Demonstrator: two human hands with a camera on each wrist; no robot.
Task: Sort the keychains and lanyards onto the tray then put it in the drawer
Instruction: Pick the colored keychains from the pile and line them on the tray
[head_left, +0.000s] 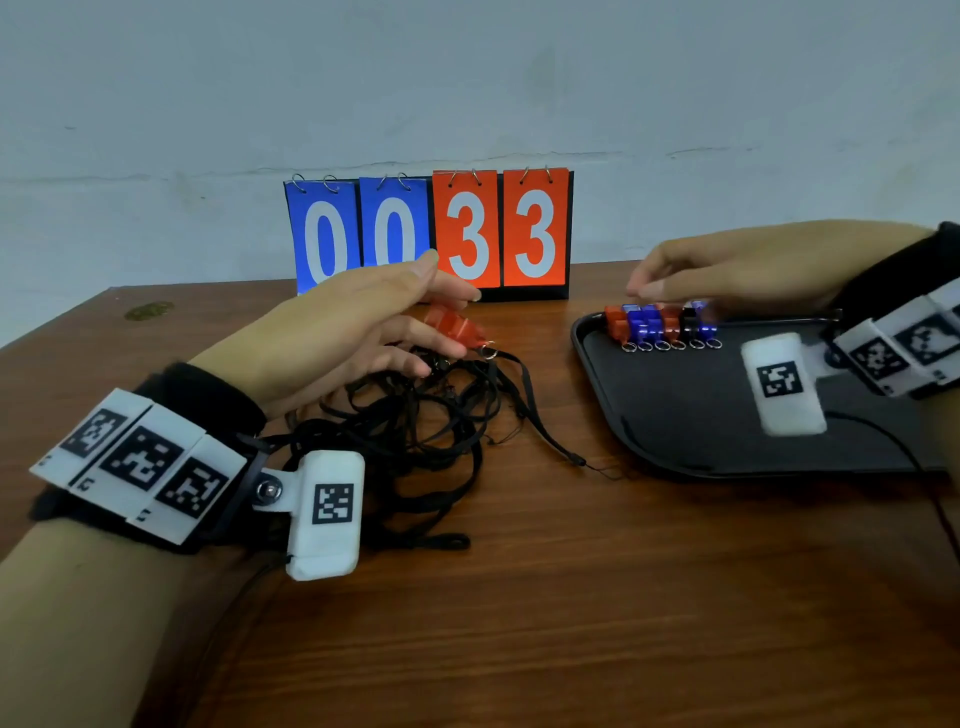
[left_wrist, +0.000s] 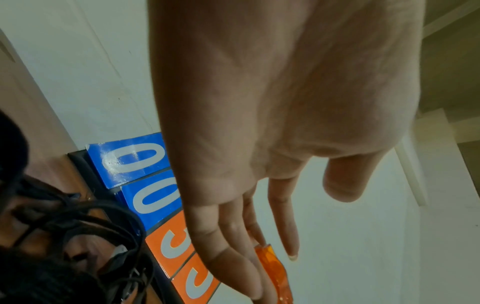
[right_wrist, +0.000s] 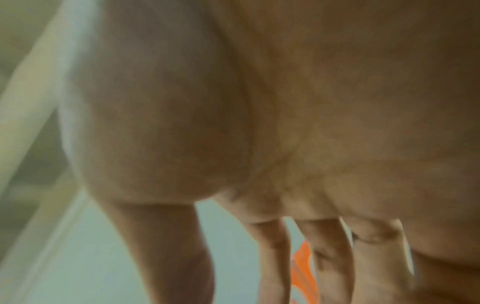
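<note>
Fingers of the left hand (head_left: 358, 322) lie nearly straight and spread over an orange keychain (head_left: 452, 325); the left wrist view shows the orange piece along the fingertips, but whether it is pinched or only touched cannot be told. Its ring (head_left: 488, 353) hangs at the low end, right at the tangle of black lanyards (head_left: 415, 421) heaped on the wooden table (head_left: 519, 597).

Right hand (head_left: 727, 275) hovers over the row of keychains (head_left: 662, 322) at the far edge of the black tray (head_left: 675, 415), fingers loosely extended, blurred; contact not clear, nothing seems held.

Judgement: step in hand is lifting the last loose keychain clear of the cords and adding it to the row. Take it by the plastic body, thumb against the fingers, and raise it slowly, watching that the ring does not snag a cord and drag the heap. Set it at the row's left end, ring toward the near side like the others. Right hand should steady the row rather than nudge it. Lanyards still need untangling for the tray's bare area.

Scoreboard (head_left: 431, 234) reading 0033 stands behind.
</note>
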